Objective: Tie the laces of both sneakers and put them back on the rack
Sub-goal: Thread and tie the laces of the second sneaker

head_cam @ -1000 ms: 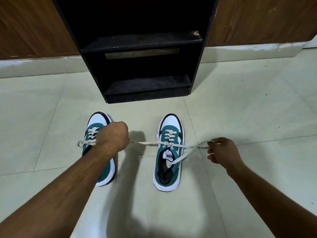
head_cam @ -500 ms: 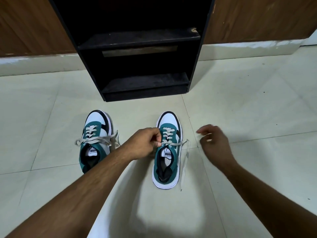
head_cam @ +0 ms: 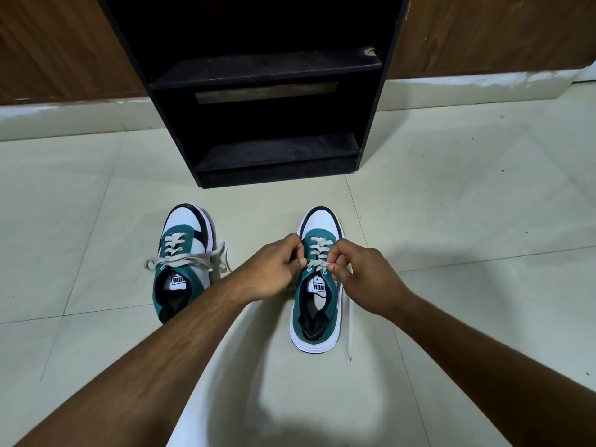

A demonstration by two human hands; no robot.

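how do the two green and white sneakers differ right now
The left green and white sneaker sits untouched, its loose beige laces draped across the tongue; the right green and white sneaker has both hands pinching its laces at the top eyelets, left hand and right hand. The left one is angled; the right one points straight at the black rack. Both stand on the tiled floor, untied.

Teal sneakers [head_cam: 251,275] apparently untied, on floor.

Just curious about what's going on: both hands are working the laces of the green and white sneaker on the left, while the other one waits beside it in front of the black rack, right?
Not quite. The head view shows the left hand and right hand pinching the laces of the right green and white sneaker; the left sneaker waits beside it, before the black rack.
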